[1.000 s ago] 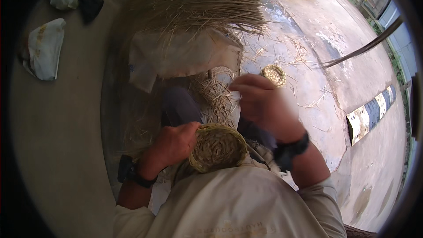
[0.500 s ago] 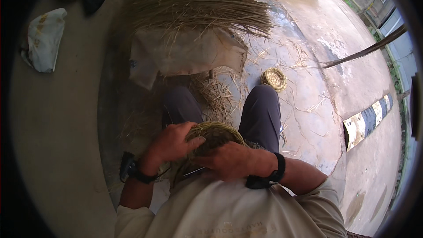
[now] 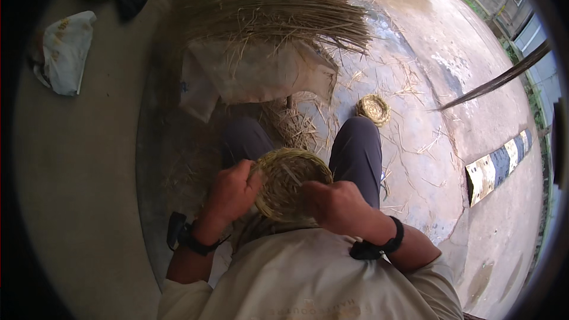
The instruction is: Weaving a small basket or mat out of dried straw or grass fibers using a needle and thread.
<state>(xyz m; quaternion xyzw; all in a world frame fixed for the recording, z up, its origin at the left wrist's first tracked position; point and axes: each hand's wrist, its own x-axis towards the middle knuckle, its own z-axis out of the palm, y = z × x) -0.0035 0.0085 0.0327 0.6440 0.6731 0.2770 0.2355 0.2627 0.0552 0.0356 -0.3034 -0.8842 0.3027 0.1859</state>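
Observation:
A round woven straw basket (image 3: 281,186) sits on my lap between my knees, its open mouth tilted up toward me. My left hand (image 3: 234,186) grips its left rim, thumb and fingers closed on the weave. Over the right part of the basket's inside, my right hand (image 3: 338,204) is curled closed. Its fingertips are blurred, so what they hold cannot be made out. A pale thin strip (image 3: 290,173) shows inside the basket near those fingers; whether it is held is unclear. Both wrists wear black bands.
A smaller straw basket (image 3: 373,109) rests on the floor beyond my right knee. Ahead, a large bundle of straw (image 3: 284,9) lies over a cloth-covered support (image 3: 255,74). Loose straw is scattered around. Plastic bags (image 3: 68,53) lie far left; a striped block (image 3: 498,163) lies right.
The basket has tipped so its inside now faces me more. My right hand has moved right and up, from low in front of the basket to its right side; the left stays on the rim.

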